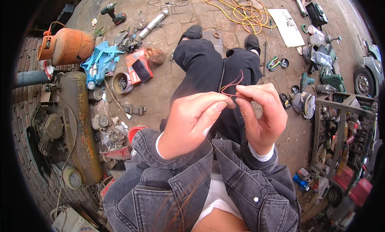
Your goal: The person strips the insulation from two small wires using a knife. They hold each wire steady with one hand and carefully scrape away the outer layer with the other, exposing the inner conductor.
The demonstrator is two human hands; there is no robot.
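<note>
Thin dark red wires (231, 85) rise in a loose bend between my two hands, above the black trousers. My left hand (192, 123) pinches the wire near its thumb and forefinger, with the other fingers curled under. Close by on the right, my right hand (263, 114) holds the same wire between thumb and fingertips. The fingers hide part of the wire. Beyond my knees, a brown ring (217, 35) rests on a dark flat plate (213, 42) between my shoes.
Left lie an orange gas cylinder (72, 45), a blue plastic bag (100, 60), a phone (141, 70) and a cordless drill (113, 13). Right are pliers (273, 63), a coiled yellow hose or cable (240, 9) and a metal rack (343, 111) of parts.
</note>
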